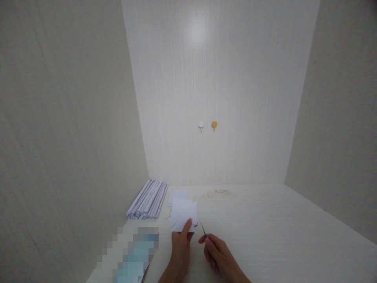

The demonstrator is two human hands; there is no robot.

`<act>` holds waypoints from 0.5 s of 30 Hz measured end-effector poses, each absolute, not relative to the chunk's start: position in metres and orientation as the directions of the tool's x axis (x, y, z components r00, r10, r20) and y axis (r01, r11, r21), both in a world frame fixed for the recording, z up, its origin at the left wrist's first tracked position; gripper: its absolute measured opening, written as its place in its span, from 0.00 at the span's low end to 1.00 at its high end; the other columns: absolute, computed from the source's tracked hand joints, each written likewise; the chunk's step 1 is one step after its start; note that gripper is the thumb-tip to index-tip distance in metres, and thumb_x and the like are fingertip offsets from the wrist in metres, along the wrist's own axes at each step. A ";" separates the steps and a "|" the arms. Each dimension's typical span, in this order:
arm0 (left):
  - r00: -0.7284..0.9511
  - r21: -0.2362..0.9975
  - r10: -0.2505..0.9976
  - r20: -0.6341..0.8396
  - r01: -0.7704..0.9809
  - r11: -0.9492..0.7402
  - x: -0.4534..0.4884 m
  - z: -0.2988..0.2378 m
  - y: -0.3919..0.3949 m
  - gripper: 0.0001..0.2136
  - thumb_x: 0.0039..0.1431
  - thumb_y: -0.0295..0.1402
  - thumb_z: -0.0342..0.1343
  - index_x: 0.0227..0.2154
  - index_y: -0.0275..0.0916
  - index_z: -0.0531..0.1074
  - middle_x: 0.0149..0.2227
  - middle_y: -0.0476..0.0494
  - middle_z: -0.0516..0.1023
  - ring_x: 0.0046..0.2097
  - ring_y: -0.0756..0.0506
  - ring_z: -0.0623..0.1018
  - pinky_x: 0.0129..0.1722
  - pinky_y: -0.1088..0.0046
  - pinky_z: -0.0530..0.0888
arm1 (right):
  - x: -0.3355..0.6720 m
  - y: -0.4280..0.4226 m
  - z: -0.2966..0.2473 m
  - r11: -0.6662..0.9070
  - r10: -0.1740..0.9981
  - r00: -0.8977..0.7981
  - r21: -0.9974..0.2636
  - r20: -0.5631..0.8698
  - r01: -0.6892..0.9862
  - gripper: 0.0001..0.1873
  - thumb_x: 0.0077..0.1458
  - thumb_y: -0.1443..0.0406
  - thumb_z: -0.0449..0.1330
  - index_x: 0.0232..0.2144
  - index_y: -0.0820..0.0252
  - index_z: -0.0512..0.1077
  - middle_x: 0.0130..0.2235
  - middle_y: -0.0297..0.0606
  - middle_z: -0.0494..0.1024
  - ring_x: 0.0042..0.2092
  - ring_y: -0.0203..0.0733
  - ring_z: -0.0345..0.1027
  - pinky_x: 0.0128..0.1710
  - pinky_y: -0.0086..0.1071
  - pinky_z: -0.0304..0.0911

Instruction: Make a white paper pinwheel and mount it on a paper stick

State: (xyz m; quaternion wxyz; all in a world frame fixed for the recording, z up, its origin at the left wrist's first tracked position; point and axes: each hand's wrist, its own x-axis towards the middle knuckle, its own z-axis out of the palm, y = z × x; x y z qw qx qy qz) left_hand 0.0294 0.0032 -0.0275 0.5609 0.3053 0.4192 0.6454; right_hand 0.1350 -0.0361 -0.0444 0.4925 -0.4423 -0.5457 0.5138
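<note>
Watching remotely, I see the left hand (182, 241) pinching white paper (183, 211) beneath its thumb; the right hand (217, 252) grips a thin pointed tool (203, 228), its tip just beside the paper. White rolls (149, 199) lie stacked beyond the left hand, to its left.

The table (273, 224) is whitish, with a faint grain. Behind it, the back wall (235, 78) is pale and has thin vertical streaks, while the left wall (64, 118) and the right wall (338, 118) look greyer. On the back wall, a white hook (201, 124) and a yellow hook (214, 124) are side by side; high above them is a soft, round glare (198, 29).
</note>
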 end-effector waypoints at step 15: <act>-0.038 0.706 0.987 -0.154 -0.703 0.083 0.033 -0.027 0.000 0.06 0.34 0.29 0.60 0.20 0.34 0.70 0.20 0.48 0.74 0.23 0.49 0.73 0.25 0.73 0.70 | 0.134 -0.037 -0.042 0.043 0.995 -0.095 -0.994 0.033 0.105 0.16 0.45 0.56 0.49 0.19 0.64 0.63 0.14 0.26 0.59 0.13 0.25 0.47 0.12 0.21 0.43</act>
